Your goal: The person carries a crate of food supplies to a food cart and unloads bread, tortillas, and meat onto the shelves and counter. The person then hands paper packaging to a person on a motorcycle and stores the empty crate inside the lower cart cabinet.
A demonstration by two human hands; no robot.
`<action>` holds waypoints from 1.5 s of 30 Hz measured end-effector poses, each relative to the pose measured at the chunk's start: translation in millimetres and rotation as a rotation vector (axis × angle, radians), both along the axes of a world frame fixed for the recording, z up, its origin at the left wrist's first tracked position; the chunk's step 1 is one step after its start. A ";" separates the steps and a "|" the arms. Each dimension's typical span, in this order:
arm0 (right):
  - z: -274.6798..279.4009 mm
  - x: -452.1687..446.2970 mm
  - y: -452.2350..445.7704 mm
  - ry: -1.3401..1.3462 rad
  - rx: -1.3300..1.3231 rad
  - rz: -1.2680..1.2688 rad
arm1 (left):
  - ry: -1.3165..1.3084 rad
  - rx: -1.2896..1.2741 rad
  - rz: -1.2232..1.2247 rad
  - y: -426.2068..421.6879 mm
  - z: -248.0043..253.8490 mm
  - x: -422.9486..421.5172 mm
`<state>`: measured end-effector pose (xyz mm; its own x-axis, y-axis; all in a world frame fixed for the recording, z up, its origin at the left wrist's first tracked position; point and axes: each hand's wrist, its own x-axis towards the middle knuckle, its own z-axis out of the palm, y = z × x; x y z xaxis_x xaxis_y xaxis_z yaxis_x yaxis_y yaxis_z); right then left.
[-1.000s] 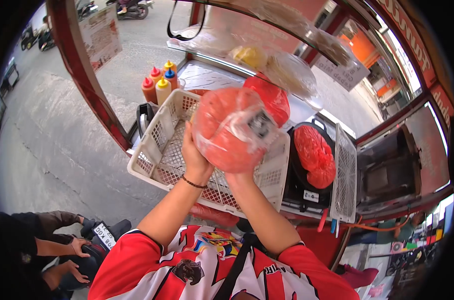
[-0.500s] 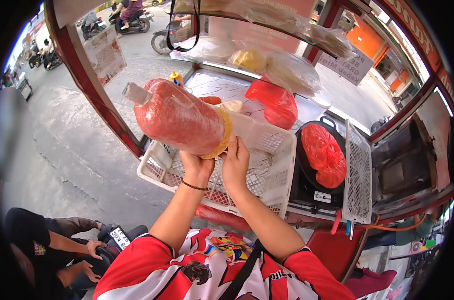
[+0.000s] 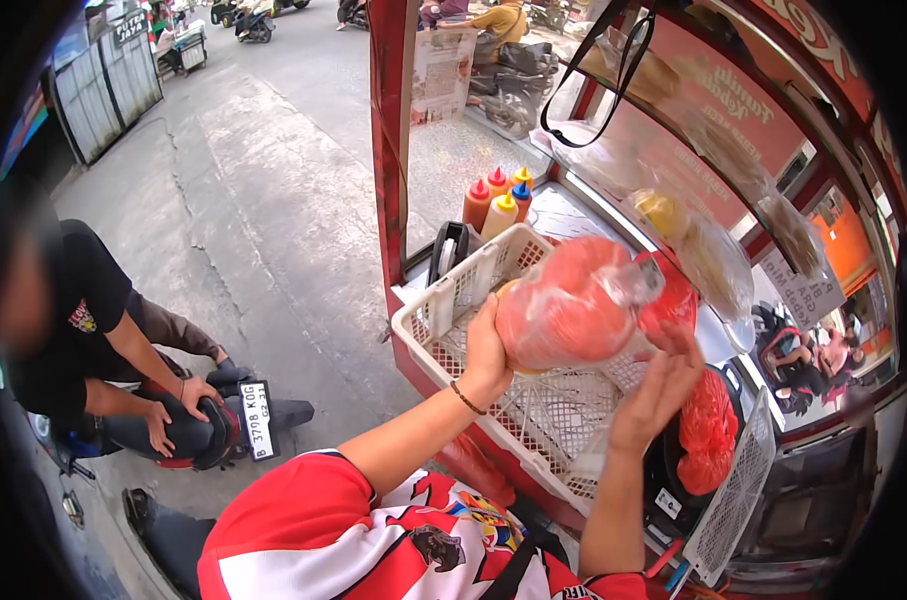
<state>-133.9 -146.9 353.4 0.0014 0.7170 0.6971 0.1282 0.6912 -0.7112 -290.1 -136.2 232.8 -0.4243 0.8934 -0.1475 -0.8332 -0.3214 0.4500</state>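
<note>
Head camera, roadside kebab cart: who is at far left of the grip?

A person in a black shirt (image 3: 79,325), seated on a motorbike (image 3: 169,432), hands on the seat, well apart from the grip.

And nearer?

Left of the grip and beyond it, a black tape dispenser (image 3: 448,252) stands beside five squeeze bottles (image 3: 501,212). Under the grip lies a white plastic crate (image 3: 452,308).

How is the grip itself?

The left hand (image 3: 489,348), beaded bracelet (image 3: 468,398) at its wrist, presses its palm to the near left side of a plastic-wrapped meat block (image 3: 564,315), held above the crate. Right of the block, the right hand (image 3: 660,392) is raised, fingers loosely spread, blurred; contact cannot be told.

What lies to the right?

Behind the block, a knotted red bag (image 3: 674,290). Right of the right hand, a red plastic bundle (image 3: 709,430) rests in a black pan (image 3: 662,455), with a white mesh rack (image 3: 739,490) alongside.
</note>
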 end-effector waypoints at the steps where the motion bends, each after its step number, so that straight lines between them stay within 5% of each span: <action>1: 15.5 2.3 -1.7 -0.058 0.126 0.036 | 0.035 0.002 -0.019 -1.3 -2.0 1.8; 3: 32.6 16.8 3.9 -0.229 0.308 0.141 | 0.096 0.007 -0.076 -7.1 8.7 2.6; 12: 64.5 53.2 9.1 -0.479 0.125 0.154 | 0.112 -0.033 -0.109 -7.8 2.4 20.7; 16: 90.6 41.0 0.8 -0.701 0.256 -0.042 | 0.085 -0.031 -0.107 -0.6 4.0 30.6; 25: 68.5 52.8 35.4 -0.487 0.042 -0.155 | 0.102 -0.123 -0.079 -11.8 2.0 35.7; 31: 80.5 20.5 25.3 -0.602 0.233 -0.206 | -0.072 -0.098 -0.231 -25.1 -20.0 71.0; 38: 76.2 5.6 3.8 -0.718 0.461 -0.165 | 0.046 -0.241 -0.290 -21.9 -31.9 82.0; 45: 75.0 2.7 -8.3 -0.689 0.470 -0.171 | 0.005 -0.254 -0.116 -9.7 -44.9 79.0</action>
